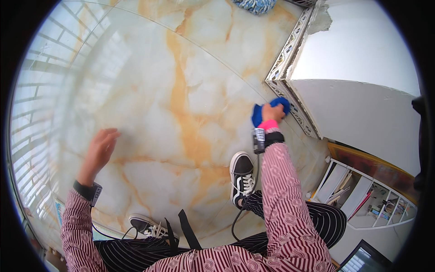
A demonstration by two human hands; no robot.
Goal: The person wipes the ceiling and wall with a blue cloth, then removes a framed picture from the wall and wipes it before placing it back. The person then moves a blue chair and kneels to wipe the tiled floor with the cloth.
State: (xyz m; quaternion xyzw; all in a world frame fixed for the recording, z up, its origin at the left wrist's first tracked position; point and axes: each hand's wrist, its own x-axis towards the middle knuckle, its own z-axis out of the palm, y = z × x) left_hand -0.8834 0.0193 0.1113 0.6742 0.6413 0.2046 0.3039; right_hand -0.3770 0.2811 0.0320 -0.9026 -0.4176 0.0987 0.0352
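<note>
My right hand (274, 112) grips a blue cloth (259, 115), bunched against the patterned skirting tiles (295, 108) at the foot of the white wall. A pink cuff shows at that wrist, beside a black strap with a small device. My left hand (103, 146) hangs over the glossy marble-look floor tiles (200, 102) at the left, holding nothing, its fingers slightly curved. Another strap with a device sits on the left wrist.
The corner of the white wall (333, 98) juts in at the right. Below it stands a white rack (353, 226) holding assorted items. A blue and white mop head (256, 5) lies at the top. Cables run near my black sneakers (243, 176). A dark-framed panel (362, 258) is at lower right.
</note>
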